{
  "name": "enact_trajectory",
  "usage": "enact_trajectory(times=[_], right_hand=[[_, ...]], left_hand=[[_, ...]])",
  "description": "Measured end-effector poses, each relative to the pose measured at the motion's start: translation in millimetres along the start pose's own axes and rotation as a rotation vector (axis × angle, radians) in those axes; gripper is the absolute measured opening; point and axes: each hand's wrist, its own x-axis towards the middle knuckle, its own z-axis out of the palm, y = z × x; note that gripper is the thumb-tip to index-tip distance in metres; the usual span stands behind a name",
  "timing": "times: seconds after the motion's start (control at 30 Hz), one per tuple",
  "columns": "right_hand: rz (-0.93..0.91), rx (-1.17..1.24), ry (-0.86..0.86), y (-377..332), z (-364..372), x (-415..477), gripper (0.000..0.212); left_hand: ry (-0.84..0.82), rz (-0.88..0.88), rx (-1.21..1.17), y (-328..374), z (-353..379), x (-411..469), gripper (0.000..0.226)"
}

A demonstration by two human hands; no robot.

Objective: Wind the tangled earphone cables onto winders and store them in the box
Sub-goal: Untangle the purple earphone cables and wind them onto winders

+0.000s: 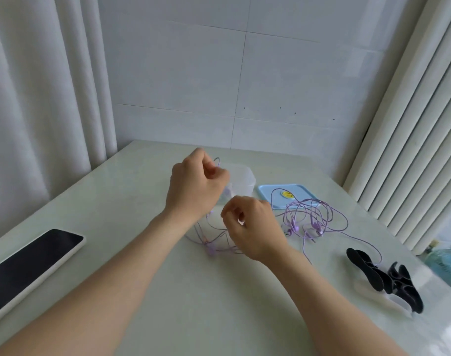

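Indoors, pale table [219, 312], tiled wall [245, 73], earphone cables [294, 225]

Illumination was bright, soft and even, with pale glare toward the right edge of the desk [219, 304]. Shadows were faint. The left hand [193, 186], right hand [252, 227] and pinched earphone cable [210, 250] showed slight blur. Radiator [404, 124] lines bowed near the frame edge.
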Motion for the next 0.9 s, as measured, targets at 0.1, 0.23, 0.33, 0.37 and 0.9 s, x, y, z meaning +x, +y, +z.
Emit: enact_trajectory(times=[0.1,0.23,0.33,0.37,0.9], right_hand=[[0.116,-0.108,0.131,1.2,-14.0,7.4,0.024],[0.309,-0.358,0.132,7.9,-52.6,-6.1,0.017],[0.442,-0.674,0.067,25.0,-84.5,-35.4,0.008],[0.504,-0.744,0.034,29.5,-95.3,-46.5,0.013],[0.470,-0.560,0.141,41.0,-115.8,-56.0,0.015]], left_hand=[[-0.046,0.087,-0.201,13.5,11.1,-14.9,0.020],[-0.105,0.104,-0.351,24.2,32.8,-36.9,0.009],[-0.220,0.046,-0.400,25.8,48.7,-48.9,0.023],[-0.261,0.067,-0.381,26.7,52.7,-53.1,0.025],[-0.053,0.382,-0.041,8.9,64.1,-48.2,0.011]])
